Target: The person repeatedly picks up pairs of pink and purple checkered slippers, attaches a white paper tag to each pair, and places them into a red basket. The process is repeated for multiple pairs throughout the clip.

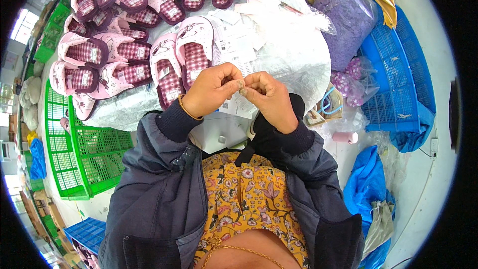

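My left hand (215, 88) and my right hand (267, 97) meet over the near edge of the table, thumbs and forefingers pinched close together. Whatever sits between the fingertips is too small to make out. Just left of my hands lies a pair of pink slippers, a left slipper (168, 69) and a right slipper (195, 50), with plaid insoles and dark trim. White printed sheets (234, 45) spread on the table behind my hands.
Many similar slippers (127, 35) crowd the table's left and far sides. A green crate (99, 157) stands at left, a blue crate (398, 79) at right. A bag of purple material (344, 17) and a box with a light-blue loop (326, 107) sit by the table's right edge.
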`<state>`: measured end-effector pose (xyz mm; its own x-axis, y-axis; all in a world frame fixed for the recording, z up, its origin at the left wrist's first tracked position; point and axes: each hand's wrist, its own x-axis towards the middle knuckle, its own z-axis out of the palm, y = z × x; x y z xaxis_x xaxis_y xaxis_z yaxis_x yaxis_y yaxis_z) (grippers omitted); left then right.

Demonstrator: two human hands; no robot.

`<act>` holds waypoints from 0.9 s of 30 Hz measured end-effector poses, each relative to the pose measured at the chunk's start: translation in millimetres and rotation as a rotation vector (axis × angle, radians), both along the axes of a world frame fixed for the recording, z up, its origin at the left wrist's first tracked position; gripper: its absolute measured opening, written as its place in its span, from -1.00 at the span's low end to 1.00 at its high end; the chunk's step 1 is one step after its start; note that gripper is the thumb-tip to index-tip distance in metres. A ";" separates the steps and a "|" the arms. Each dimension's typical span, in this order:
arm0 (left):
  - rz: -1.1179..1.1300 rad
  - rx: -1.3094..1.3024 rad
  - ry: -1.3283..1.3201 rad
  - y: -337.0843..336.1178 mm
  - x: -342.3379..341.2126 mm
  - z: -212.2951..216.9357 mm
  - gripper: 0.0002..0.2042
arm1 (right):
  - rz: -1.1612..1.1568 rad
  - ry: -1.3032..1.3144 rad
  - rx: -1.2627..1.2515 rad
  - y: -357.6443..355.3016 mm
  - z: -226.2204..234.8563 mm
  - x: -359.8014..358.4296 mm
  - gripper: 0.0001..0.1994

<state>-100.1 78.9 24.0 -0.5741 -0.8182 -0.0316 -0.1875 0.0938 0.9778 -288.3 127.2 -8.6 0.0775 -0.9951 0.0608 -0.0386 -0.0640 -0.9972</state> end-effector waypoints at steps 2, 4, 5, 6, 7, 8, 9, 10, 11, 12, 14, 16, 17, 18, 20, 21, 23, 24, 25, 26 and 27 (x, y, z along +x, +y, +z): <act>0.036 -0.247 -0.127 -13.8 -2.3 6.7 -0.85 | -0.003 -0.069 0.036 -3.1 -10.3 -4.9 -0.86; 0.089 -0.597 -0.293 -41.4 -1.7 5.6 -0.73 | -0.003 -0.113 0.050 -4.4 -16.0 -5.4 -0.88; 0.065 -0.875 -0.409 -59.3 0.8 2.2 -0.71 | -0.003 -0.121 0.045 -4.5 -17.5 -4.6 -0.89; -0.003 -0.967 -0.578 -74.9 1.7 3.8 -0.67 | 0.001 -0.129 0.038 -5.8 -18.0 -4.1 -0.90; -0.077 -1.059 -0.741 -88.9 -0.2 5.0 -0.62 | 0.002 -0.138 0.042 -5.9 -18.3 -4.8 -0.90; -0.142 -1.062 -0.841 -101.3 -2.6 2.9 -0.62 | 0.003 -0.148 0.047 -5.6 -18.4 -5.3 -0.90; -0.206 -1.060 -0.944 -112.7 -3.8 -1.5 -0.61 | 0.008 -0.158 0.052 -5.8 -18.1 -5.8 -0.90; -0.275 -1.060 -1.042 -122.4 -6.9 -4.1 -0.60 | -0.001 -0.150 0.056 -5.1 -17.8 -8.0 -0.90; -0.303 -1.065 -1.038 -130.7 -8.1 -5.0 -0.60 | -0.010 -0.141 0.060 -4.3 -17.2 -10.4 -0.90; -0.330 -1.065 -1.037 -134.8 -8.2 -4.3 -0.60 | -0.015 -0.136 0.067 -2.4 -17.7 -12.2 -0.90; -0.369 -1.056 -1.060 -141.9 -10.8 -3.1 -0.62 | -0.019 -0.148 0.082 -0.7 -20.8 -17.1 -0.93; -0.435 -1.017 -1.093 -150.0 -14.6 0.8 -0.60 | -0.022 -0.155 0.088 -1.0 -20.6 -19.0 -0.94; -0.468 -0.996 -1.109 -153.0 -15.8 1.8 -0.60 | -0.025 -0.158 0.088 0.0 -19.6 -19.1 -0.94; -0.464 -0.970 -1.094 -154.6 -16.0 2.4 -0.59 | -0.029 -0.162 0.089 0.9 -19.1 -19.1 -0.94; -0.457 -0.919 -1.062 -157.8 -14.4 2.8 -0.57 | -0.044 -0.173 0.111 1.8 -20.1 -19.5 -0.92; -0.455 -0.887 -1.059 -164.1 -14.4 -2.3 -0.56 | -0.055 -0.176 0.122 2.3 -21.6 -19.9 -0.91; -0.445 -0.816 -1.058 -176.7 -12.2 -12.6 -0.54 | -0.040 -0.180 0.114 3.9 -22.3 -19.6 -0.93; -0.447 -0.818 -1.050 -178.5 -12.9 -13.5 -0.53 | -0.036 -0.179 0.111 4.5 -22.7 -20.4 -0.93; -0.449 -0.819 -1.043 -180.0 -13.3 -14.5 -0.53 | -0.039 -0.179 0.113 4.9 -22.9 -21.6 -0.93; -0.450 -0.820 -1.036 -181.0 -13.3 -15.7 -0.53 | -0.041 -0.179 0.115 5.3 -23.1 -22.8 -0.92; -0.435 -0.819 -1.019 -181.0 -14.0 -15.3 -0.54 | -0.044 -0.179 0.116 5.5 -23.2 -23.7 -0.92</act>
